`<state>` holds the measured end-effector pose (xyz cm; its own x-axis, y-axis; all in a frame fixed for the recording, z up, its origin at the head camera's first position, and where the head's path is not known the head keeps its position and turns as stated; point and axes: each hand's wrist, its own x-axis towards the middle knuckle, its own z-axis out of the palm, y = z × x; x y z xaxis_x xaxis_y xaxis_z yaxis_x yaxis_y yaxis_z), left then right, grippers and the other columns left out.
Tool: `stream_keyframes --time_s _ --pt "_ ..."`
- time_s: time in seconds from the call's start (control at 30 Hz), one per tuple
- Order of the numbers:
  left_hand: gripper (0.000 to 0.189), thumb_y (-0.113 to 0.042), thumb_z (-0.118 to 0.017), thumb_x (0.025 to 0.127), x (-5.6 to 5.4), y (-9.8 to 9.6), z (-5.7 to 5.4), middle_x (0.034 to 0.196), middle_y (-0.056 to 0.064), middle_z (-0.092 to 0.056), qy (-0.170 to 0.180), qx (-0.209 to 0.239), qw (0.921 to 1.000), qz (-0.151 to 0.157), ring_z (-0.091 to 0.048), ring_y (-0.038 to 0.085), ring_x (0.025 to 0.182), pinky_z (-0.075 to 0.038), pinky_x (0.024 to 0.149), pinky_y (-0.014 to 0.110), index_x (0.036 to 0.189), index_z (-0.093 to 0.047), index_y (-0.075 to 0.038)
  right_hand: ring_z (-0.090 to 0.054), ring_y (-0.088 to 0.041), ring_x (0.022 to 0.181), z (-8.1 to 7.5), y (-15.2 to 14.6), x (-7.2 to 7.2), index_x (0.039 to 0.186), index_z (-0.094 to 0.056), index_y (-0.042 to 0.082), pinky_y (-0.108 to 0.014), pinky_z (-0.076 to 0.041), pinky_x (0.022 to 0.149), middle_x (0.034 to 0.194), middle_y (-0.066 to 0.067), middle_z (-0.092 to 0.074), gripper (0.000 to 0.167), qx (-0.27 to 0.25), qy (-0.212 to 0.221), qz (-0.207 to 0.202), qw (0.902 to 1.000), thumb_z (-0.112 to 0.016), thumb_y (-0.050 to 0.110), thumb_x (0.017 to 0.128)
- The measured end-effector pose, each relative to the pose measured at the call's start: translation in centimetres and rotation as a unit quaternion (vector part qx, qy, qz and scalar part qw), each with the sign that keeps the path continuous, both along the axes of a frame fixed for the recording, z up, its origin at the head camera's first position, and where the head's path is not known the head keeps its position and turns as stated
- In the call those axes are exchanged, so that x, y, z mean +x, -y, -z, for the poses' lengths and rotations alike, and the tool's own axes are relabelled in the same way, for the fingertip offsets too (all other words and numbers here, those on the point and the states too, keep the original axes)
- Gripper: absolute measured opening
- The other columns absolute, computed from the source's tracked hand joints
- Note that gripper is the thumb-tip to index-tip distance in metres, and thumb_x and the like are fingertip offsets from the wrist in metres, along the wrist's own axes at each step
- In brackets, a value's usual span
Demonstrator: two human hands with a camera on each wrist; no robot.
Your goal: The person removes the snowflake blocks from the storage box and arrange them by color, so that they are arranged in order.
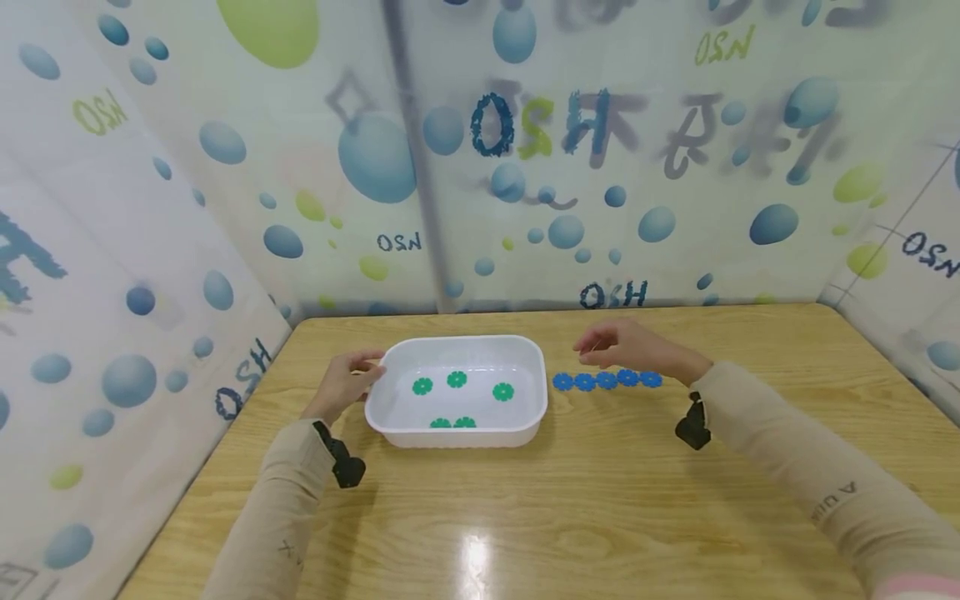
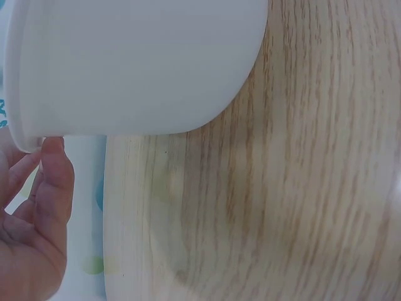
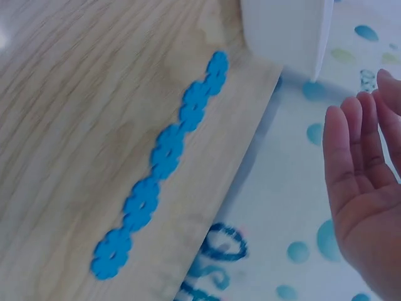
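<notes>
Head view showed the left hand (image 1: 345,383) gripping the white tub (image 1: 453,437), the right hand (image 1: 630,346) empty near blue snowflake discs (image 1: 607,381), likely light, stiff, best pinched edgewise.

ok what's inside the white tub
Five green flower-shaped pieces lie inside the white tub; its near rim partly hides two, and the floor behind it is covered.

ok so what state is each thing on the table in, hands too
white basin: upright, open on top, green pieces inside
green flower pieces: five visible, loose in the basin, two partly hidden by its near rim
blue flower pieces: five, in a row on the table, outside the basin
left hand: grips the basin's rim
right hand: raised, holding nothing, clear of the blue pieces
</notes>
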<state>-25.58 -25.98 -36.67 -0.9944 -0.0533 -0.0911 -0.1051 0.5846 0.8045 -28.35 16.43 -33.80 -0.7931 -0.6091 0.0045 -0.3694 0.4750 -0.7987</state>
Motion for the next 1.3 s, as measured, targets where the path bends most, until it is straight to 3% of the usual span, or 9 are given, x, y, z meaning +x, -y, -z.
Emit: stream_keyframes --time_s 0.1,0.3,0.47,0.77,1.1,1.3 --pt "0.037 -0.014 -0.054 0.089 0.0 0.0 0.0 0.104 0.018 -0.050 -0.002 -0.001 1.0000 0.002 -0.051 0.021 0.081 -0.048 0.058 0.025 0.124 -0.049 -0.003 -0.058 -0.018 0.075 -0.6 1.4 0.3 0.102 -0.060 0.002 -0.038 -0.050 0.070 0.090 -0.009 -0.062 0.024 0.002 -0.014 -0.027 0.9995 -0.059 0.020 0.086" --pt "0.037 -0.013 -0.053 0.089 -0.1 0.0 -0.2 0.105 0.018 -0.050 -0.001 0.003 1.0000 0.000 -0.051 0.020 0.082 -0.048 0.058 0.025 0.124 -0.048 -0.003 -0.056 -0.021 0.077 -1.2 4.4 0.6 0.099 -0.062 0.003 -0.036 -0.049 0.071 0.089 -0.008 -0.061 0.019 -0.002 -0.018 -0.055 0.9983 -0.059 0.015 0.085" --pt "0.037 -0.014 -0.054 0.089 -0.1 0.0 -0.2 0.105 0.017 -0.050 0.003 0.000 1.0000 -0.001 -0.050 0.020 0.082 -0.048 0.057 0.024 0.125 -0.048 -0.004 -0.054 -0.016 0.079 -0.6 6.5 0.3 0.095 -0.063 0.005 -0.026 -0.048 0.072 0.088 -0.002 -0.061 0.012 0.003 -0.040 -0.064 0.9971 -0.061 0.010 0.084" --pt "0.037 -0.013 -0.054 0.089 0.0 0.2 -0.1 0.104 0.018 -0.050 -0.004 0.002 1.0000 0.002 -0.051 0.021 0.081 -0.048 0.057 0.025 0.124 -0.048 -0.003 -0.054 -0.014 0.079 0.6 10.0 -0.1 0.094 -0.062 0.002 -0.025 -0.047 0.075 0.087 -0.002 -0.061 0.012 0.015 -0.066 -0.093 0.9933 -0.061 0.007 0.083" --pt "0.036 -0.013 -0.054 0.089 -0.2 0.1 0.1 0.104 0.018 -0.050 -0.004 0.003 1.0000 -0.001 -0.052 0.023 0.083 -0.049 0.057 0.026 0.124 -0.049 -0.003 -0.052 -0.015 0.081 1.5 13.2 -0.8 0.101 -0.059 -0.001 -0.023 -0.046 0.073 0.087 -0.003 -0.059 0.021 0.043 -0.025 -0.050 0.9975 -0.062 0.007 0.082" --pt "0.037 -0.013 -0.054 0.089 -0.2 0.3 0.3 0.105 0.018 -0.050 -0.004 0.002 1.0000 0.000 -0.051 0.022 0.082 -0.049 0.058 0.026 0.124 -0.049 -0.004 -0.052 -0.017 0.081 2.5 14.3 -1.5 0.101 -0.059 0.001 -0.025 -0.046 0.071 0.086 -0.005 -0.057 0.021 0.078 0.002 0.023 0.9967 -0.063 0.006 0.081"
